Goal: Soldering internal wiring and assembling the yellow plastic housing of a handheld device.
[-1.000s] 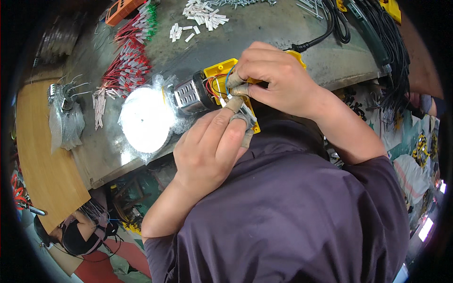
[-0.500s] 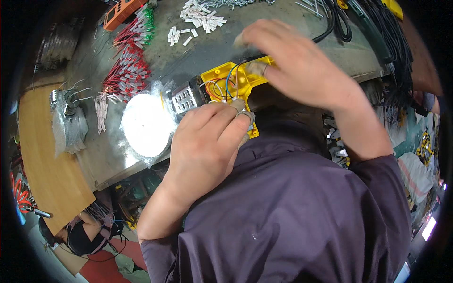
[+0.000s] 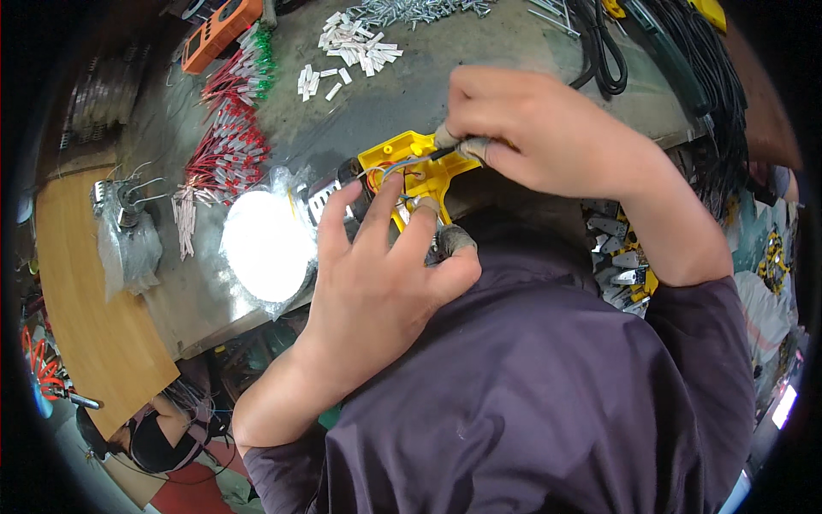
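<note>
A yellow plastic tool housing half (image 3: 443,176) lies open-side up at the table's near edge, with blue, red and white wires (image 3: 400,164) inside. My left hand (image 3: 368,244) grips its near side between thumb and forefinger, the other fingers spread over the wires and the black collar. Worn finger covers show on some fingertips. At the housing's right end my right hand (image 3: 535,128) pinches a short black cable end (image 3: 442,154), from which the wires run left. A vented metal part (image 3: 318,202) joins the housing on the left, beside a glaring white disc (image 3: 269,248) in clear plastic wrap.
Red-and-green wired indicator lights (image 3: 231,141) lie at left, near an orange meter (image 3: 221,34). White pieces (image 3: 360,50) and screws (image 3: 419,10) lie at the back. Black cables (image 3: 698,94) hang at right. Another person (image 3: 163,437) is at lower left.
My right hand has come down and left, closing on the cable end. The left hand's fingers have spread across the housing, which has tilted slightly.
</note>
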`<state>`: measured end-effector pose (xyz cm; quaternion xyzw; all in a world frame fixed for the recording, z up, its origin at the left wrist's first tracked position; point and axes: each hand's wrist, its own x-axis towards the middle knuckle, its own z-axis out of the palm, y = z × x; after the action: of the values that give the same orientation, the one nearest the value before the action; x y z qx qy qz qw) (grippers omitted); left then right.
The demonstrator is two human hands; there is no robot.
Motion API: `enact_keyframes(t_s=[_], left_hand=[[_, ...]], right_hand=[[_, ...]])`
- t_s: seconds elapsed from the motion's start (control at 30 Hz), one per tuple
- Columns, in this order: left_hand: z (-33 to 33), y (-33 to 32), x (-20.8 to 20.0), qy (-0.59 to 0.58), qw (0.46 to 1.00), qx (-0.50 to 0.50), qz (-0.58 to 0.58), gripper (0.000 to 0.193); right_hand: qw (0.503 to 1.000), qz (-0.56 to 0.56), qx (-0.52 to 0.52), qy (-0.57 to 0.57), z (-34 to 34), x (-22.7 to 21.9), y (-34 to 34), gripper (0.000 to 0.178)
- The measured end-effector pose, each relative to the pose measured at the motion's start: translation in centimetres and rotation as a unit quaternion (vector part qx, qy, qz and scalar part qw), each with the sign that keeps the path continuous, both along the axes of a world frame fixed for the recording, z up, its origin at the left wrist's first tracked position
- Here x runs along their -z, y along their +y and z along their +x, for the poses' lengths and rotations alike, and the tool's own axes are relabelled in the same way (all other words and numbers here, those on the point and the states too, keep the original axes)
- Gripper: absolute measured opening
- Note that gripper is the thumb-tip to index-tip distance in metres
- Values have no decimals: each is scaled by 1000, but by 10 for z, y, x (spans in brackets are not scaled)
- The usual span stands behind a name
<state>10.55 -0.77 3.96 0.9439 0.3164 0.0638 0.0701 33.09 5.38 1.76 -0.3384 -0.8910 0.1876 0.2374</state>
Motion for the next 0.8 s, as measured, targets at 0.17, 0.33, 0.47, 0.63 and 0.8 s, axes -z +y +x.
enact_keyframes(t_s=[0.17,0.33,0.47,0.63,0.8], left_hand=[[1,14,-5,-4,1000,13,-16,24],[2,20,-11,19,997,26,-68,26],[8,20,-16,57,996,20,-61,24],[9,19,-17,84,995,14,-55,20],[9,20,-14,61,996,16,-56,20]], right_hand=[[998,69,15,-7,-3,8,-12,12],[991,30,109,77,47,0,-2,23],[997,26,70,-34,80,8,-5,26],[997,-24,64,-28,91,5,-5,28],[997,-10,61,-39,90,18,-4,24]])
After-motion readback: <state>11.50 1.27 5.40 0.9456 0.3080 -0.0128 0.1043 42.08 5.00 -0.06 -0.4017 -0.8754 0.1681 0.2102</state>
